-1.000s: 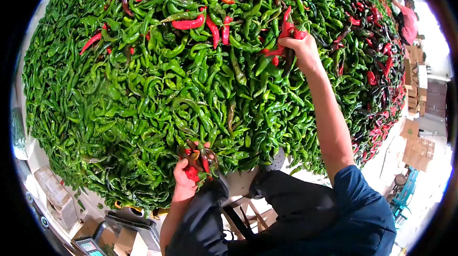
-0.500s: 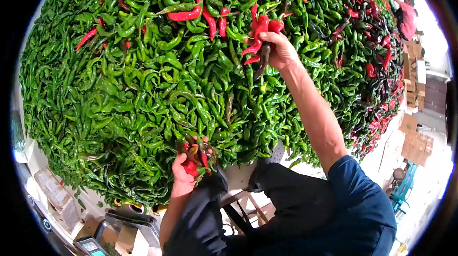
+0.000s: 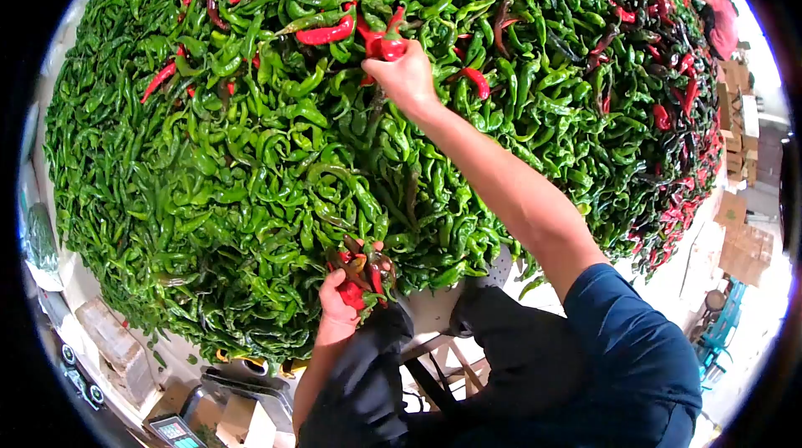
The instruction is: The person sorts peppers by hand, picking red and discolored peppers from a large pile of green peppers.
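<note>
1. Both hands are grasping peppers. The right hand (image 3: 403, 76) clamps red peppers (image 3: 392, 49) with its thumb across them; the other fingers are mostly hidden beneath. The red ends jut out past the grip, probably because several long pods cannot all fit inside one fist.

2. The left hand (image 3: 340, 304) cradles a mixed bunch (image 3: 357, 271) of red and dark brown pods. Its thumb is on one side and its curled fingertips show on the other – a cupped hold that likely suits a loose, uneven handful better than a pinch. It sits at the near edge of the heap (image 3: 276, 172), beside the left knee (image 3: 393, 314), where the arm can stay bent and low.

3. The right arm reaches well in from the near edge, over the heap's upper middle. A curved red pepper (image 3: 326, 33) lies just left of that fist, and another red pod (image 3: 474, 82) lies to its right; both rest on green ones, so their colour makes them easy to pick out.

4. Green pods cover most of the heap, while dark and red peppers (image 3: 689, 93) gather along its right edge. A few red ones also lie toward the far left corner.

5. Beyond the right edge are cardboard boxes (image 3: 746, 252) and, higher up, a person in pink (image 3: 723, 30) – too small and cut off to tell what their hands hold.
</note>
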Motion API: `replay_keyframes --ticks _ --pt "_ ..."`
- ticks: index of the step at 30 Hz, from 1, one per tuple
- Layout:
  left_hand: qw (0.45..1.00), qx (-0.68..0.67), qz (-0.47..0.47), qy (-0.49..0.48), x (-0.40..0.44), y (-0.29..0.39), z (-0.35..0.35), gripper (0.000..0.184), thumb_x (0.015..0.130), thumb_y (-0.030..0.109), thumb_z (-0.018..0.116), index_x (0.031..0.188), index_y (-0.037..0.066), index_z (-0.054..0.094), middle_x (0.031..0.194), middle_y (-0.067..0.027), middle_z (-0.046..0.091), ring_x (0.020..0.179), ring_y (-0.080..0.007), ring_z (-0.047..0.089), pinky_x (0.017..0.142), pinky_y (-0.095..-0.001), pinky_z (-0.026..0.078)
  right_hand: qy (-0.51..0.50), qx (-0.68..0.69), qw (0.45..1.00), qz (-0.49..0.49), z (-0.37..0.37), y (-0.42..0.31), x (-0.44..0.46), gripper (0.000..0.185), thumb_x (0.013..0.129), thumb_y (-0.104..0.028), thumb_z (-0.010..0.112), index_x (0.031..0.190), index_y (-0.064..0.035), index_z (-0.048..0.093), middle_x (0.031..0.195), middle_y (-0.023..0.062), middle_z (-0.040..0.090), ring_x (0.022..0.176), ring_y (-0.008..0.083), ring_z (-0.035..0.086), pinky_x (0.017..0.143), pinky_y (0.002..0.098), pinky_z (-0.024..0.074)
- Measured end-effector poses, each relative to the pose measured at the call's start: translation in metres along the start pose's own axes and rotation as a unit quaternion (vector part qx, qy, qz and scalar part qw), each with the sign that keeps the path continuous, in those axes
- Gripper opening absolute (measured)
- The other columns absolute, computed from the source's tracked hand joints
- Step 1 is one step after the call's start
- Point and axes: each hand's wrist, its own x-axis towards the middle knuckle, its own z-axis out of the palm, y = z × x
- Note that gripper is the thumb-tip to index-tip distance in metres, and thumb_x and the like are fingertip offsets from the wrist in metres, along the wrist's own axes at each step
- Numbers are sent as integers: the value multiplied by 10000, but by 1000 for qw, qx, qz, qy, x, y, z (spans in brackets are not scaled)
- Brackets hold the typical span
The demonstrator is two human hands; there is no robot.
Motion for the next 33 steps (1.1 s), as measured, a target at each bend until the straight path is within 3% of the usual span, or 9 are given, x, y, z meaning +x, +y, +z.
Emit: replay_keyframes --ticks 3,8,11,14,17,19,27,31,33 --pt "1000 10 3 5 1 2 0 680 779 354 642 1367 64 461 1370 -236 487 1107 -399 569 963 -520 469 87 -100 991 -29 32 13 18 452 626 -204 776 941 60 588 917 224 669 855 342 662 821 406 519" --pt "1000 14 9 7 -2 1 -5 692 773 361 649 1369 68 457 1376 -236 479 1101 -395 573 958 -514 474 31 -54 998 -13 14 -9 5 426 636 -214 761 903 61 574 942 235 635 903 368 632 827 423 499" --pt "1000 -1 1 3 -2 -2 -4 689 774 360 649 1367 67 457 1375 -239 481 1105 -394 573 971 -521 462 43 -58 995 -73 24 20 3 425 655 -166 749 953 57 544 924 190 628 858 299 626 798 393 501" --pt "1000 9 -7 5 -2 1 -4 690 779 356 643 1375 68 448 1388 -243 470 1111 -398 571 990 -530 445 15 118 993 5 17 15 4 365 672 -108 744 962 9 556 876 53 624 755 139 589 695 303 498" --pt "1000 23 12 7 -6 7 -9 680 785 346 641 1376 69 449 1397 -241 461 1116 -397 570 993 -534 443 -108 348 930 49 -19 8 -2 200 719 -41 678 900 -26 594 801 34 608 709 124 572 629 267 456" --pt "1000 1 17 4 -8 10 -12 679 789 338 643 1379 64 447 1403 -242 456 1121 -393 569 997 -536 443 -178 300 936 45 -59 -6 -22 163 738 -49 669 886 -33 603 768 34 600 695 134 572 651 273 458" --pt "1000 6 11 -1 -11 5 -14 699 787 366 624 1386 54 444 1400 -237 465 1101 -394 571 997 -523 438 -220 369 886 172 -94 31 -44 436 719 -24 670 1141 -22 561 930 54 613 808 181 592 769 324 492" --pt "1000 -16 23 -12 -6 3 -16 690 791 355 629 1386 59 445 1408 -235 460 1102 -395 569 999 -512 434 -261 220 925 169 -80 69 -53 480 661 0 724 1117 -36 581 954 17 625 817 144 581 765 281 482" --pt "999 -24 15 -16 -6 4 -16 682 791 345 634 1385 67 449 1405 -233 465 1103 -397 568 997 -511 436 -258 101 954 114 -71 86 -59 820 652 -43 750 1389 45 403 997 56 630 832 142 591 809 274 489"
